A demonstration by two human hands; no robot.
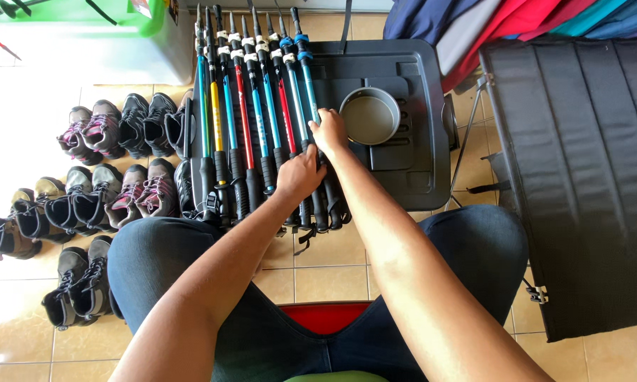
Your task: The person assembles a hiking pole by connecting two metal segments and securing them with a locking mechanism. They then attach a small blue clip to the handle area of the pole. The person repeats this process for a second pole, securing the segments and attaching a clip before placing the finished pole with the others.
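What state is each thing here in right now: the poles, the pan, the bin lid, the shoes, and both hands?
Trekking poles: collapsed, lying side by side across the lid.
Pan: upright, empty, on the lid.
Black bin lid: flat, closed.
Hiking shoes: paired in rows on the floor.
Left hand: resting on the pole handles.
Right hand: touching a teal pole.

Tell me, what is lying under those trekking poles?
The trekking poles lie across a dark plastic lid that also holds a metal pan. What the poles cover, beneath both hands, stays hidden.

Bright daylight from the left, floor tiles blown out, sharp focus, edges slightly bowed
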